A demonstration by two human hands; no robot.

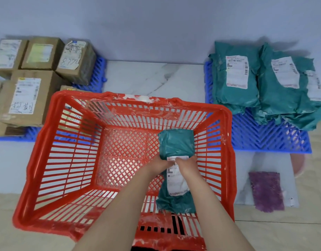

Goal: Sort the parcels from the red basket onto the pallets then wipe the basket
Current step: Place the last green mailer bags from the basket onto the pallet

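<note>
Head view: left hand point(160, 164) and right hand point(187, 164) are gripping the basket's point(101, 96) last parcel point(176, 142), likely needing lifting onto the right pallet point(264, 138).

The only writing I can make out is a handwritten number starting 877 on the label of the cardboard box point(75, 60) on the left blue pallet point(100, 71), the print on the green mailer bag point(176, 145) label being too blurred.

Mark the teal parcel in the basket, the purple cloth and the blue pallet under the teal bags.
teal parcel point(176, 144), head view, its bare upper end.
purple cloth point(266, 192), head view, its middle.
blue pallet point(264, 140), head view, bare grid in front of the bags.
</note>
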